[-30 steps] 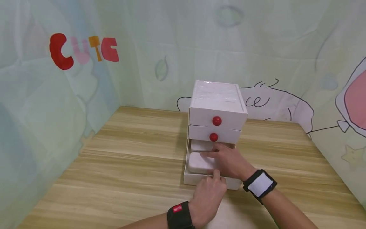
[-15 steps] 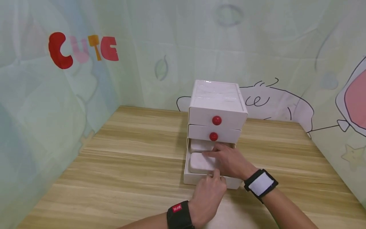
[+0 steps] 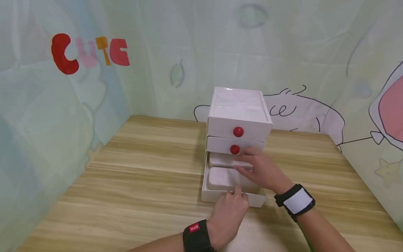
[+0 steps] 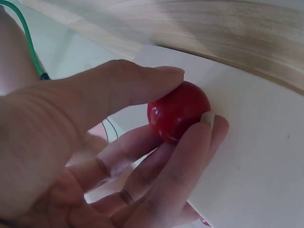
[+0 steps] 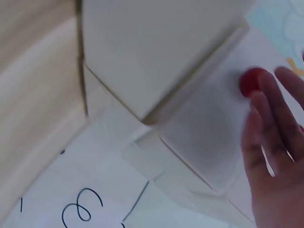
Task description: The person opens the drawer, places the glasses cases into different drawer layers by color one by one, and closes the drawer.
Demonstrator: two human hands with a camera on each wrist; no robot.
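A small white drawer cabinet [image 3: 239,105] stands on the table with its bottom drawer [image 3: 217,196] pulled out. Two white rounded box-like objects lie in that drawer: a front one [image 3: 223,178] and a back one [image 3: 218,160], partly under the drawer above. My left hand [image 3: 228,218] pinches the bottom drawer's red knob [image 4: 178,111] between thumb and fingers. Over the right side of the drawer hovers my right hand [image 3: 264,171], holding nothing, its fingers loosely extended near the middle drawer's red knob [image 3: 234,149]. It hides part of the drawer's contents.
The top drawer, with its own red knob [image 3: 238,132], is closed, as is the middle one. A wood-grain table [image 3: 141,175] lies under the cabinet. Printed cloth walls [image 3: 173,52] rise behind and at both sides.
My right hand has lifted away from the front white object and moved slightly up and right. The left hand stays on the knob, and the drawer remains pulled out.
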